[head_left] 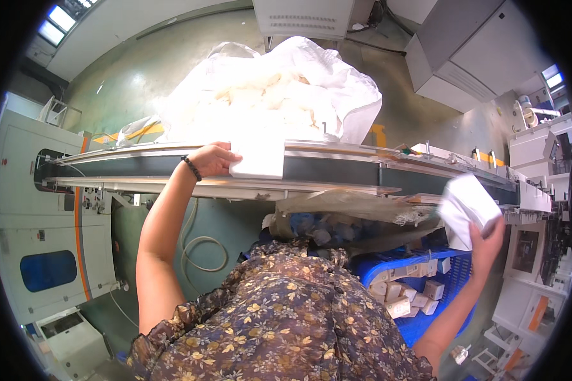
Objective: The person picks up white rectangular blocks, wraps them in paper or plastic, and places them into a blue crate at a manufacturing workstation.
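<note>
My left hand (211,160) reaches over the dark conveyor belt, its fingers bent at the left edge of a white rectangular pack (258,157). Overexposure hides any detail on this pack's top. Off to the right, my right hand (487,238) grips a second white rectangular pack (469,206), which is tilted and slightly blurred. That pack is held above the near side of the belt's right end, with the thumb and fingers around its lower right part.
A dark conveyor belt (337,170) with metal rails runs across in front of me. Beyond it stands a large white sack (356,95) with pale contents. A blue basket (467,301) holds several small whitish boxes (398,307). White machine cabinets (44,159) flank the left end.
</note>
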`<state>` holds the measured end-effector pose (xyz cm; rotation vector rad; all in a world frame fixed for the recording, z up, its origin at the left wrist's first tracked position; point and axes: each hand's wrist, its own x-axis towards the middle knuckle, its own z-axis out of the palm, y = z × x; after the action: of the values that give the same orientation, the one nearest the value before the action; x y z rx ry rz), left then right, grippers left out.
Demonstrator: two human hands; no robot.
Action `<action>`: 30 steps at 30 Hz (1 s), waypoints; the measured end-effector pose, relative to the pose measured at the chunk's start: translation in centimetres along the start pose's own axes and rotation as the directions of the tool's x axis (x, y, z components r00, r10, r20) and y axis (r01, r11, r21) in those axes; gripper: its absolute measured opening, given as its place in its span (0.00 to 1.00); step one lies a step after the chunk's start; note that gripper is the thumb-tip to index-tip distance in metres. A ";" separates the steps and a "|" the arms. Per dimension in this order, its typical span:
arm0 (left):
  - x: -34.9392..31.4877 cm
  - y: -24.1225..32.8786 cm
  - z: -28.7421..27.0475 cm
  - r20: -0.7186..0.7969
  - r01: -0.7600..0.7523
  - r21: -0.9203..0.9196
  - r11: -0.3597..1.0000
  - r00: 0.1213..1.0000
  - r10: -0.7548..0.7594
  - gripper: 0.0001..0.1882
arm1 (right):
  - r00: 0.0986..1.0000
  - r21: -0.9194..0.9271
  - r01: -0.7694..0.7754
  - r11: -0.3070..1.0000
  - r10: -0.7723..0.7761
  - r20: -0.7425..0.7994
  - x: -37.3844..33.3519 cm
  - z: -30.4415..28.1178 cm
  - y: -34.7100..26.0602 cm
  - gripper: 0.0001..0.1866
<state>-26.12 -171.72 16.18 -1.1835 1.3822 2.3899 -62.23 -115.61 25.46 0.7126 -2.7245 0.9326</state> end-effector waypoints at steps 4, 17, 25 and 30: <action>4.0 -3.0 -4.9 0.087 0.107 -0.037 0.994 0.991 -0.104 0.16 | 0.718 0.718 -0.515 0.468 -0.223 0.660 2.4 13.2 -11.6 0.28; 4.9 -3.3 -6.3 -0.034 0.274 0.100 0.957 0.962 -0.272 0.23 | -0.138 -0.039 -0.583 0.811 -0.051 0.989 0.5 37.1 -19.4 0.38; 0.8 -1.7 -14.4 -0.057 0.040 0.988 0.151 0.992 0.113 0.25 | 0.603 -0.041 0.171 0.984 -0.071 0.794 6.2 20.0 -12.8 0.27; -5.6 -0.9 -4.3 -0.143 -0.330 0.589 0.737 0.856 0.498 0.20 | 0.953 0.582 -0.277 0.764 0.296 0.065 -3.5 3.6 -1.4 0.15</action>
<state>-19.43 -173.17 18.27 -1.1708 2.4579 1.8360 -58.55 -117.45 22.26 0.3418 -2.5481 1.8923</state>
